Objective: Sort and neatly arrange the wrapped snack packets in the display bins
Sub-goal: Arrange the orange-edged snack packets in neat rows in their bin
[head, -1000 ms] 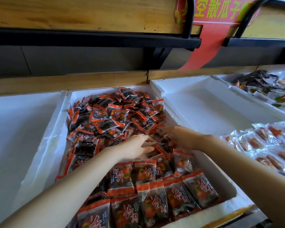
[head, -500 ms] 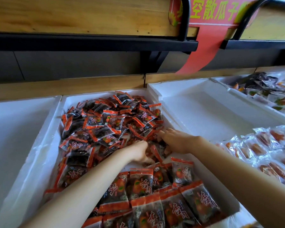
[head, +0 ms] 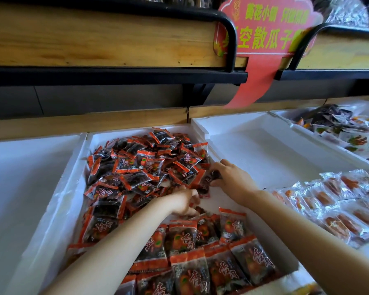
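Note:
A white foam bin (head: 81, 182) holds red-and-black snack packets. A loose heap of packets (head: 145, 167) fills its far half; neat rows of packets (head: 200, 258) lie flat in the near half. My right hand (head: 232, 179) sits at the heap's right edge, thumb and fingers pinching a dark packet (head: 211, 177). My left hand (head: 183, 202) reaches into the gap between heap and rows, its fingers curled down among the packets; what it holds is hidden.
An empty foam bin (head: 264, 150) lies right of the packet bin, with clear-wrapped orange snacks (head: 339, 205) at its near end. Another white bin (head: 26, 177) is at the left, a bin of mixed packets (head: 345, 128) far right. A wooden shelf (head: 107, 39) with a red sign (head: 268, 33) overhangs.
The view has tilted up, showing more of the shelf and sign. My right hand has shifted to the heap's right edge and pinched a packet. My left hand stays in the gap.

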Available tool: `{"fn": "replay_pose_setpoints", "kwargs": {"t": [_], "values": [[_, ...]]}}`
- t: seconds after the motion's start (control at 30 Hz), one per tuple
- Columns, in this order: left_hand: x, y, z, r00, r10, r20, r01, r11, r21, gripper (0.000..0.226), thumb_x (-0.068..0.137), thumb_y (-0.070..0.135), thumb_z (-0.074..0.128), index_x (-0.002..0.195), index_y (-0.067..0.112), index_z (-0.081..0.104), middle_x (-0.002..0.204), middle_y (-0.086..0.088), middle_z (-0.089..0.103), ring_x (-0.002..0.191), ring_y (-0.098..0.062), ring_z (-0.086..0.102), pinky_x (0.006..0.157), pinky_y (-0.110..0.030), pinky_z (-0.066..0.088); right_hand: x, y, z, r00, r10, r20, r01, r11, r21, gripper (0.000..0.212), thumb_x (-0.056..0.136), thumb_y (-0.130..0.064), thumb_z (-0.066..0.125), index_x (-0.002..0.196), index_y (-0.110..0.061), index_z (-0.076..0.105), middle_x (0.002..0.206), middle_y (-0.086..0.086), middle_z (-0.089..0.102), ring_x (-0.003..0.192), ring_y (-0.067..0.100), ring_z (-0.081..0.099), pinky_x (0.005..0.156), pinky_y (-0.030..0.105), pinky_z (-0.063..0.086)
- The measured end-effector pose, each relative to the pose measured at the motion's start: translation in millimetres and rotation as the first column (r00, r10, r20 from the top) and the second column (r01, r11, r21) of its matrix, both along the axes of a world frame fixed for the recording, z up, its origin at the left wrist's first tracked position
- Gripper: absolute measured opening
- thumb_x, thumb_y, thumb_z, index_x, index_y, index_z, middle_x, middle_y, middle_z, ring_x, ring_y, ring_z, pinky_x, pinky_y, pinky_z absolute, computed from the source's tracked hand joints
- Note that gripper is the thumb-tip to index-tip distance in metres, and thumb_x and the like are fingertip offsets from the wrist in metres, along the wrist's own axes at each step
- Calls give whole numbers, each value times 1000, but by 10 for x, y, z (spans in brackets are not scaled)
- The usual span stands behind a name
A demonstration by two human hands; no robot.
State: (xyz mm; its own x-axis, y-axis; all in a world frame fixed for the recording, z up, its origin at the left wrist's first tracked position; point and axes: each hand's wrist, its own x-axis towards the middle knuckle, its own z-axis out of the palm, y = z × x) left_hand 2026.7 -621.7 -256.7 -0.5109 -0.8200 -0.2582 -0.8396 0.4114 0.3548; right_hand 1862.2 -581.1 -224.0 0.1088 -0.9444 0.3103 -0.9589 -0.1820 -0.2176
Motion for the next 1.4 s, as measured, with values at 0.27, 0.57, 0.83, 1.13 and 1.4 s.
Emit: {"fn": "replay_pose_setpoints", "kwargs": {"t": [0.27,0.57,0.83,1.13,1.4], "values": [[59,-25,22,991,-50,125,52,999,-6,47,97,39,54,131,10,42,138,-12,34,124,-27,38,101,-38,36,-84,174,46,995,-38,97,40,999,-27,37,92,-27,57,128,-19,49,118,0,50,101,21,55,77,31,45],[192,76,188,932,105,-348,-159,979,-130,7,97,19,56,91,16,54,81,0,55,81,-20,54,67,-28,39,30,208,241,912,-23,410,104,979,-175,20,89,-23,62,106,-12,62,99,2,64,86,17,58,73,25,45],[728,428,426,317,354,-880,-364,902,232,15,102,22,46,115,18,52,113,-10,65,107,-26,64,99,-45,48,715,331,419,643,221,733,-201,973,-116,18,91,-20,60,87,-4,67,84,7,71,76,19,67,72,31,53],[1279,631,407,164,310,-937,-368,900,233,30,88,34,69,113,25,55,122,-2,63,118,-18,57,108,-48,41,1433,200,330,786,360,502,-348,930,-121,22,89,-21,64,109,-13,70,96,6,72,86,16,67,80,28,53],[1668,507,326,96,298,-950,-510,834,210,13,87,24,71,96,24,61,89,3,67,94,-23,65,98,-50,48,1424,-239,-49,910,309,277,-374,899,228,61,82,-28,72,136,-18,46,141,1,44,128,16,42,105,27,34]]}}
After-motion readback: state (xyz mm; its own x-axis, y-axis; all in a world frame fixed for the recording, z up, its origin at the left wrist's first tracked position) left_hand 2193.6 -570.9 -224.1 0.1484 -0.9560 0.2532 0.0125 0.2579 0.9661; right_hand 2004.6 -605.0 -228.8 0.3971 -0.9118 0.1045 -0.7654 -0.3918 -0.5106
